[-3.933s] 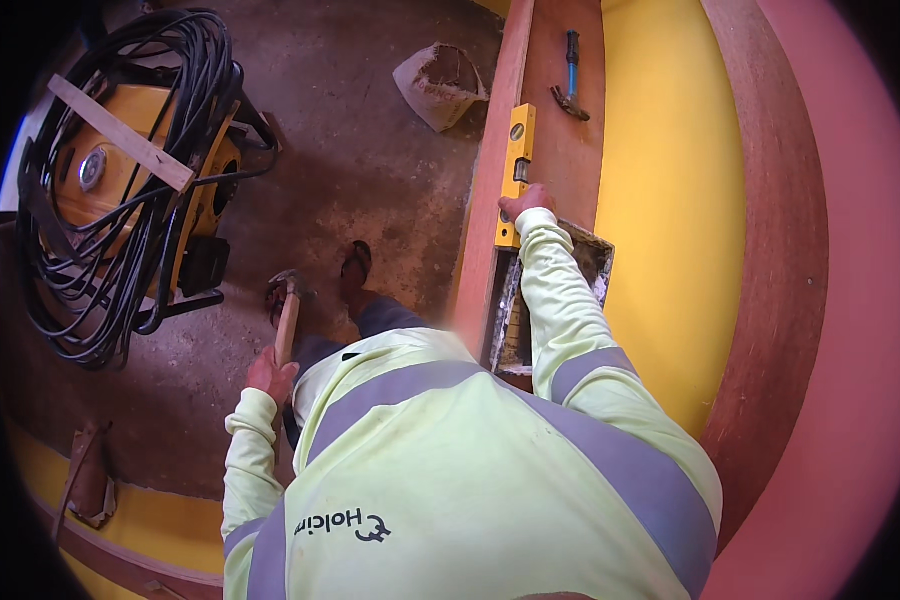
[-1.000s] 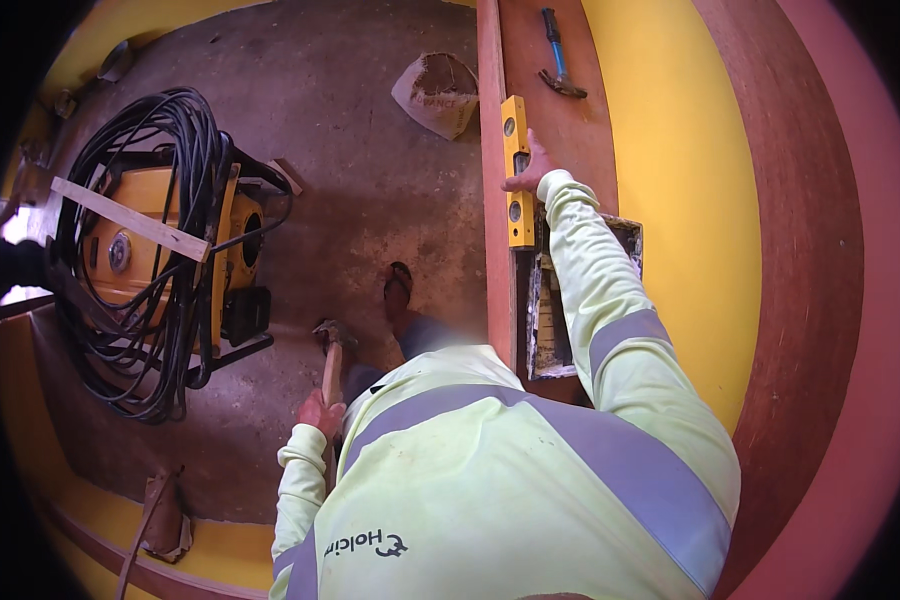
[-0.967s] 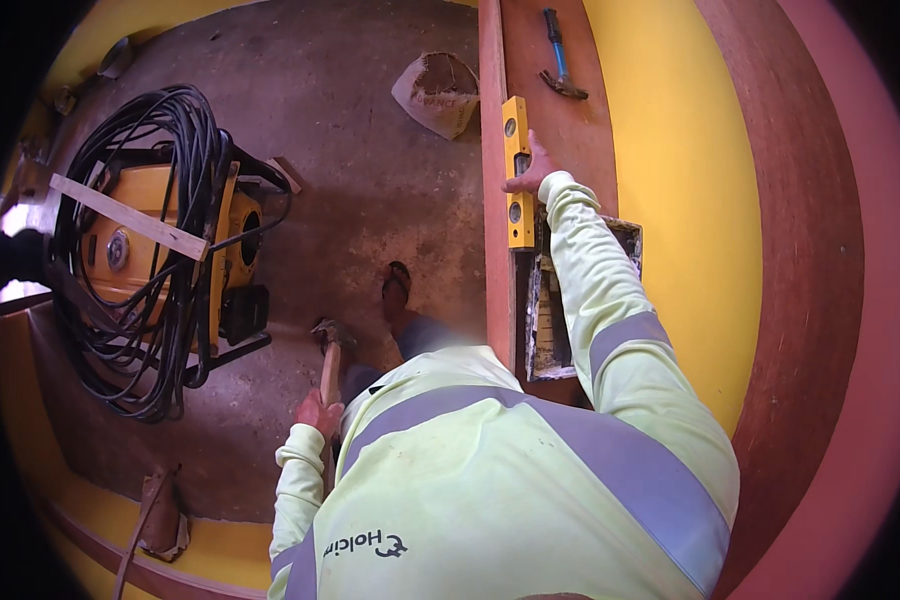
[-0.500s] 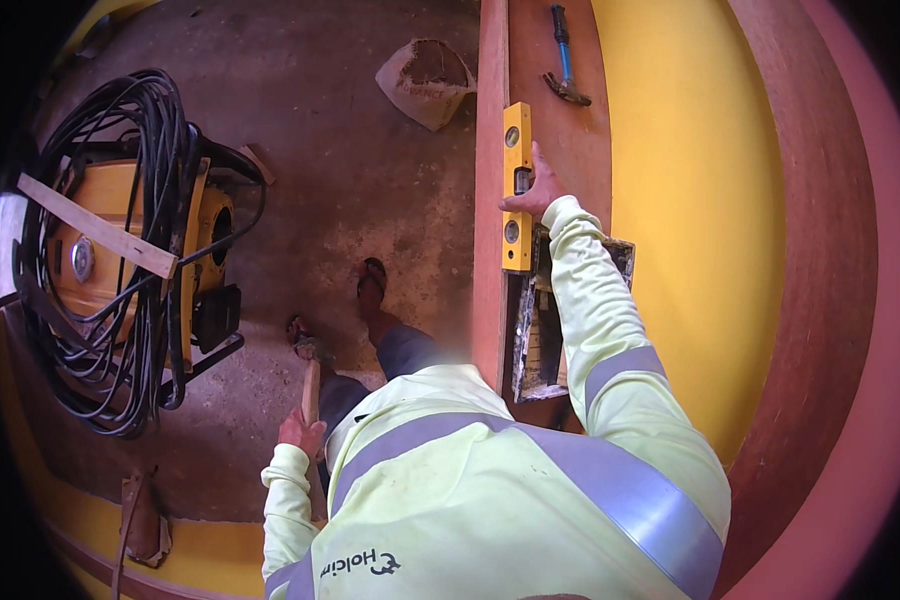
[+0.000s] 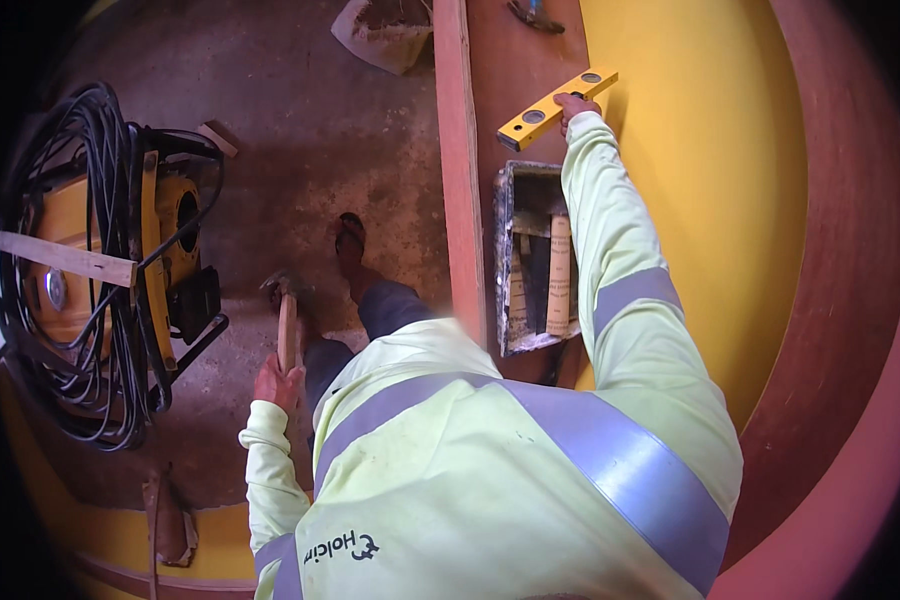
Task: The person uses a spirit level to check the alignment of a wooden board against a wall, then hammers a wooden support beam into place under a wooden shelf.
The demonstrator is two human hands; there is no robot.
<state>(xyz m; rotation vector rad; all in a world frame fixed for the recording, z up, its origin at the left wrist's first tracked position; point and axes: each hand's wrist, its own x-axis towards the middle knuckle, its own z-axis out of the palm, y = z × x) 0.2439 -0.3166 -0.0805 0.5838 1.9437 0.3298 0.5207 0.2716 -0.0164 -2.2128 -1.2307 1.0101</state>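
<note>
My right hand [image 5: 574, 107] grips a yellow spirit level [image 5: 547, 108] with round vials, its fingers round the far half. The level lies slantwise over the reddish-brown board, its far end beside the yellow wall. Below it stands a paint-spattered black tray [image 5: 505, 260] holding a tan printed strip [image 5: 560, 275] and other pieces; my right forearm passes along its right side. At my left side, my left hand [image 5: 278, 383] is closed round a wooden handle [image 5: 287, 335] pointing forward. A dark, greyish shape at its far end cannot be told apart clearly from my foot.
A yellow machine [image 5: 100, 210] draped with coiled black cable [image 5: 95, 380] stands on the left, a wooden strip [image 5: 65, 257] across it. A pale sack [image 5: 380, 40] lies ahead on the floor. A hammer [image 5: 536, 15] rests farther along the board. The yellow wall [image 5: 690, 200] curves on the right.
My right hand has lifted the spirit level off the board's edge and swung it slantwise toward the yellow wall, uncovering the tray. My left hand keeps its hold. The view has shifted slightly.
</note>
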